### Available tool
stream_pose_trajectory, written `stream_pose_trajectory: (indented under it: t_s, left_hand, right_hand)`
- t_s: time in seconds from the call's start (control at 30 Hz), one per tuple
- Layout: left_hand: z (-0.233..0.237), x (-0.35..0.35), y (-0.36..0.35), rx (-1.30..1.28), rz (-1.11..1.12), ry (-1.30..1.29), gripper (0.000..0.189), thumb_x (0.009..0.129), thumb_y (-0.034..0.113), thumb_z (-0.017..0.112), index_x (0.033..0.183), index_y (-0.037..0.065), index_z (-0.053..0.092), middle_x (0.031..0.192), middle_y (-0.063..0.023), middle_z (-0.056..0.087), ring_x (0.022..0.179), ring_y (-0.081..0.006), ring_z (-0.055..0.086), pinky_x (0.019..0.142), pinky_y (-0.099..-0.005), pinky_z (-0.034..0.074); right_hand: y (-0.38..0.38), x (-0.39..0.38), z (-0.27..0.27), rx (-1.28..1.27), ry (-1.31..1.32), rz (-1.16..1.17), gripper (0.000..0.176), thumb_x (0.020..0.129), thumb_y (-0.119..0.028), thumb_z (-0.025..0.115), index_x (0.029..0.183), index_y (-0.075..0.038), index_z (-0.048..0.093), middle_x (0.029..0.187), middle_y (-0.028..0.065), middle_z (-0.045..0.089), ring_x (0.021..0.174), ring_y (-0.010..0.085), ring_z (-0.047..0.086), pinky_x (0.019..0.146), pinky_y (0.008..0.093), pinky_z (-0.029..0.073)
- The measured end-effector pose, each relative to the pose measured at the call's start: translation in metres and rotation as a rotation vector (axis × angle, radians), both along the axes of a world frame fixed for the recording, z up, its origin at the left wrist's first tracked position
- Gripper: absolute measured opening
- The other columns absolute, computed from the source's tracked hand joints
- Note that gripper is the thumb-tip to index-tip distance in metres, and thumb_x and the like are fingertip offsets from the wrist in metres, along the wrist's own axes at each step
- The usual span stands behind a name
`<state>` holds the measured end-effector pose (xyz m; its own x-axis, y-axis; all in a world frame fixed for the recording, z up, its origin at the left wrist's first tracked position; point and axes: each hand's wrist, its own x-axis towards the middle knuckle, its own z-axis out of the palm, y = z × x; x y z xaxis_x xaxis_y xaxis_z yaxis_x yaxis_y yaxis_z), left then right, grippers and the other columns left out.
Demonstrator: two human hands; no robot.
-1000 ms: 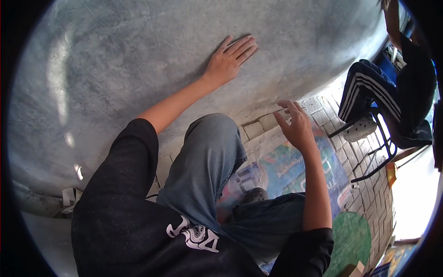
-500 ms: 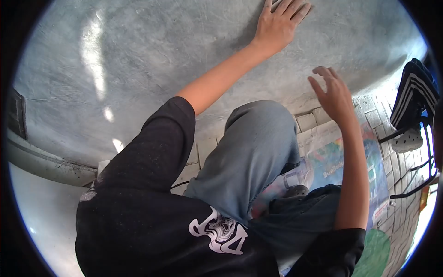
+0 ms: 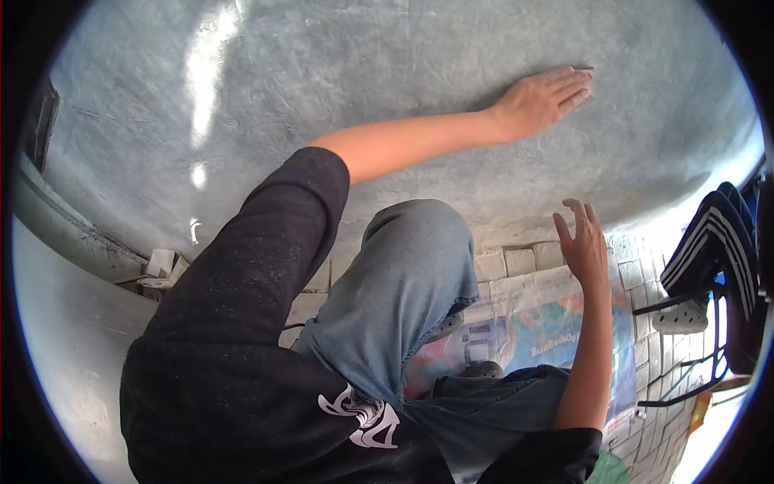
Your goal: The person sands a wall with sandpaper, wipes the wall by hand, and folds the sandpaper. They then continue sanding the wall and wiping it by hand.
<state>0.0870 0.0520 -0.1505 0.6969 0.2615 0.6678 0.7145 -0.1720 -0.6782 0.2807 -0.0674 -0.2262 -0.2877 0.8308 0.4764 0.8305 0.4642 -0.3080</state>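
My left hand (image 3: 535,105) lies pressed against a grey, smooth-plastered wall (image 3: 387,73), fingers together and pointing right. A thin dark edge shows at its fingertips, from a flat piece mostly hidden under the hand; its kind cannot be made out. Lower and to the right, my right hand (image 3: 585,246) hangs in the air with fingers apart and slightly bent, holding nothing. It is in front of the wall's lower part, above a printed plastic banner (image 3: 548,310) on the floor.
My bent knee (image 3: 419,250) is close to the wall. On the right, another person's legs in striped trousers (image 3: 705,250) and a light clog (image 3: 681,318) are beside a black metal chair frame (image 3: 685,399). Pale paving bricks (image 3: 520,260) edge the wall. Small blocks (image 3: 161,264) lie at left.
My left hand has slid along the wall, lower and to the right in view, its arm now more level. My right hand stays raised and open. The camera view has shifted.
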Motion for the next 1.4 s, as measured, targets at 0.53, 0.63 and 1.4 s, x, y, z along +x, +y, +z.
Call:
stream_pose_trajectory:
  t_s: [0.53, 0.63, 1.4]
  left_hand:
    - [-0.031, -0.006, 0.002, -0.160, -0.184, 0.102, 0.047, 0.083, 0.008, 0.043, 0.130, 0.002, 0.041, 0.140, -0.0070, 0.036, 0.131, -0.0159, 0.029, 0.111, -0.0314, 0.021]
    - [-0.044, -0.008, 0.005, -0.271, -0.239, 0.084, 0.050, 0.081, 0.005, 0.043, 0.131, 0.002, 0.039, 0.141, -0.0074, 0.034, 0.132, -0.0162, 0.027, 0.112, -0.0316, 0.020]
    - [-0.031, 0.054, 0.035, -0.276, -0.173, -0.039, 0.049, 0.086, 0.013, 0.039, 0.134, 0.004, 0.036, 0.145, -0.0028, 0.026, 0.135, -0.0158, 0.018, 0.113, -0.0302, 0.011]
  right_hand:
    - [-0.010, 0.009, 0.001, -0.038, -0.009, 0.010, 0.027, 0.086, -0.025, 0.055, 0.103, -0.004, 0.055, 0.100, 0.0157, 0.056, 0.092, 0.0358, 0.055, 0.076, 0.0418, 0.044]
    - [-0.012, 0.011, 0.002, -0.089, -0.014, 0.011, 0.027, 0.086, -0.025, 0.055, 0.101, -0.003, 0.056, 0.100, 0.0162, 0.056, 0.093, 0.0360, 0.055, 0.076, 0.0420, 0.044]
    - [-0.042, 0.041, -0.010, -0.878, -0.182, -0.004, 0.047, 0.083, -0.044, 0.055, 0.110, -0.006, 0.057, 0.115, 0.0196, 0.056, 0.111, 0.0336, 0.051, 0.092, 0.0419, 0.040]
